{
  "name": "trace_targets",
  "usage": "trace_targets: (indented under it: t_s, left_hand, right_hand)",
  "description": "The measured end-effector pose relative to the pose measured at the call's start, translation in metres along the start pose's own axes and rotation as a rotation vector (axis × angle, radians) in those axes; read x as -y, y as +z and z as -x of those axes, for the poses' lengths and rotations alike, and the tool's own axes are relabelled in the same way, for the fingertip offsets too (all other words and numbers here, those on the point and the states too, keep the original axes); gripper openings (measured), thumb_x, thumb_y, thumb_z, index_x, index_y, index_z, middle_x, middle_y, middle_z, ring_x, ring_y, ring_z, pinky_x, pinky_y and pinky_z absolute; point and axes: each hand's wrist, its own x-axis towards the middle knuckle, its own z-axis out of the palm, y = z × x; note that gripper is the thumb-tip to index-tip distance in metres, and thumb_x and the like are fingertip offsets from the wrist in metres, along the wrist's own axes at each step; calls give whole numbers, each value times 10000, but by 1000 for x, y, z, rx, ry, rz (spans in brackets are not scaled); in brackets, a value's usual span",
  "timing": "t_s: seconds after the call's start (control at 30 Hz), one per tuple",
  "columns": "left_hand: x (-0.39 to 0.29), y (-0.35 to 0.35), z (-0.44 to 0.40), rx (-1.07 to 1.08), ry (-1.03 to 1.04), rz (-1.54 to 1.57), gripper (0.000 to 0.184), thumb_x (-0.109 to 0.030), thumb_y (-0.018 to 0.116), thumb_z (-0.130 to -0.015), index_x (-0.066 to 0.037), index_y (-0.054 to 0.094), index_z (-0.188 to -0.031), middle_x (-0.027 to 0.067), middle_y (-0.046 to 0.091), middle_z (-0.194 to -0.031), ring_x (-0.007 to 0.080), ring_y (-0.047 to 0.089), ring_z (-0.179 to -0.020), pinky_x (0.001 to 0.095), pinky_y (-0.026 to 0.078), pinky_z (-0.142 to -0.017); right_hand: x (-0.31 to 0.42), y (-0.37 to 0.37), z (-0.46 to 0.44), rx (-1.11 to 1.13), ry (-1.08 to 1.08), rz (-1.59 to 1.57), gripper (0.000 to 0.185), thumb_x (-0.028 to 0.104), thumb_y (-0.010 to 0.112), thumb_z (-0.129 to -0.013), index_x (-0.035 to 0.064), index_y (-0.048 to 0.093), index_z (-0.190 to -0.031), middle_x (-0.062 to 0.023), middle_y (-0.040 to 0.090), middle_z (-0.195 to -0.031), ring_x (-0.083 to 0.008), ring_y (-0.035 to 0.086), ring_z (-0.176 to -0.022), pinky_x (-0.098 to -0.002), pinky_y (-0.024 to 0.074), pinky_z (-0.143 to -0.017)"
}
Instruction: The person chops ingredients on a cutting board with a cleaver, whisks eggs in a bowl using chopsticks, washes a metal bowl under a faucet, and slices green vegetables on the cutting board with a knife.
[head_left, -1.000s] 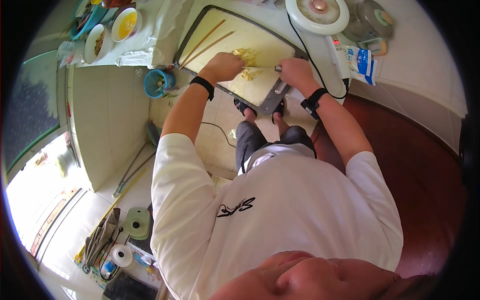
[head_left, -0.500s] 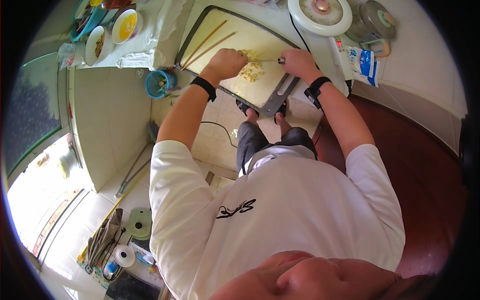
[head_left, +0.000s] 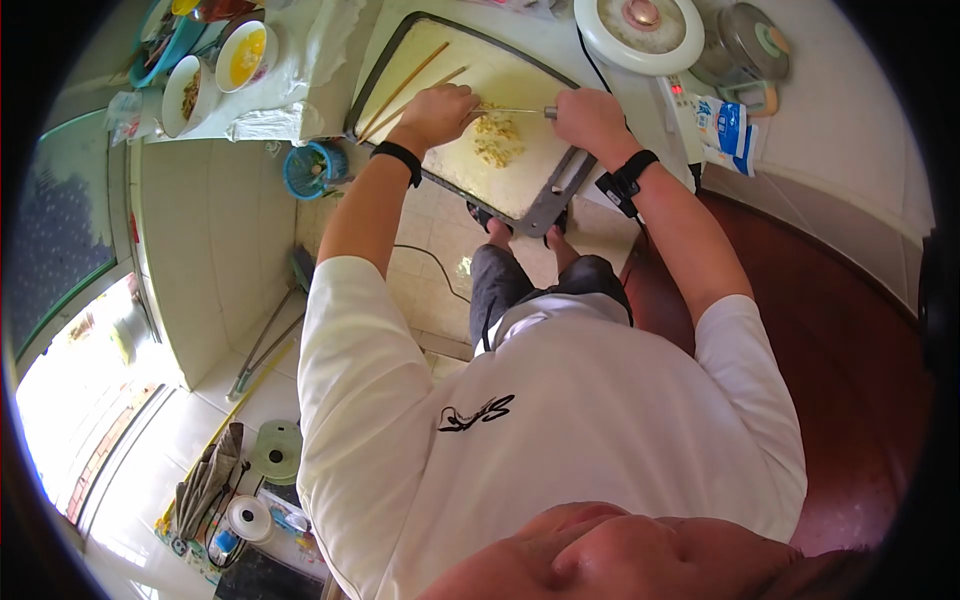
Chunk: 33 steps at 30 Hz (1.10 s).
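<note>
My right hand point(head_left: 592, 122) is closed around the handle of a kitchen knife point(head_left: 520, 112), whose thin blade lies crosswise over the cutting board point(head_left: 510, 60). At the blade's far end are the curled fingers of my left hand point(head_left: 440, 112), closed on the tip; the exact contact is partly hidden. Finely chopped pale-yellow bits point(head_left: 497, 145), perhaps garlic, form a small heap just below the blade, with a few around it. Beyond my left hand a pair of wooden chopsticks point(head_left: 408, 82) rests on the board. The board is cream with a dark rim and a handle slot.
Left on the counter stand a bowl of yellow liquid point(head_left: 247, 58) and a bowl of brown food point(head_left: 188, 96). Below hangs or stands a blue bin point(head_left: 314, 170). At right are a white lidded cooker point(head_left: 640, 35), a glass pot point(head_left: 735, 48) and a blue-white packet point(head_left: 728, 130).
The knife has shifted slightly up the board, away from the heap, with both hands moving along. More of the blade and the chopped bits now shows.
</note>
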Motion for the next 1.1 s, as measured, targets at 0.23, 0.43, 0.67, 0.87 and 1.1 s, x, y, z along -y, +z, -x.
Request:
trace_targets:
  t_s: [0.23,0.43,0.67,0.87,1.1]
  left_hand:
    - [-18,-13,14,-159,-148,28,312,-358,625,-836,-108,594,-1020,77,595,-996,279,562,-983,408,471,-819]
    - [-92,28,65,-387,-374,47,627,-374,598,-823,-224,412,-1402,254,222,-1481,455,211,-1360,583,137,-1100]
    - [-147,62,53,-200,-348,46,569,-457,494,-873,-389,349,-1418,224,138,-1521,437,122,-1398,586,106,-1108]
    - [-142,60,47,-186,-379,21,583,-481,469,-884,-402,302,-1438,195,131,-1534,412,113,-1408,585,96,-1110]
    - [-128,65,47,-217,-432,-21,593,-495,446,-891,-387,283,-1451,191,126,-1538,403,111,-1412,590,77,-1110]
  right_hand:
    - [-8,-10,11,49,-40,-65,240,200,566,-748,30,689,-865,-191,674,-809,-351,664,-779,-435,526,-705]
    - [-21,21,43,61,82,-456,323,308,581,-795,-9,643,-783,-186,649,-700,-325,656,-660,-432,504,-599]
    - [-23,57,60,600,390,-1317,315,289,608,-847,87,501,-630,32,407,-510,-91,354,-396,-288,300,-383]
    - [-21,61,69,791,455,-1518,338,267,585,-879,173,426,-595,70,359,-496,-61,322,-380,-260,290,-384]
    - [-19,61,78,805,463,-1492,334,262,597,-872,175,427,-598,79,359,-496,-56,307,-372,-250,283,-385]
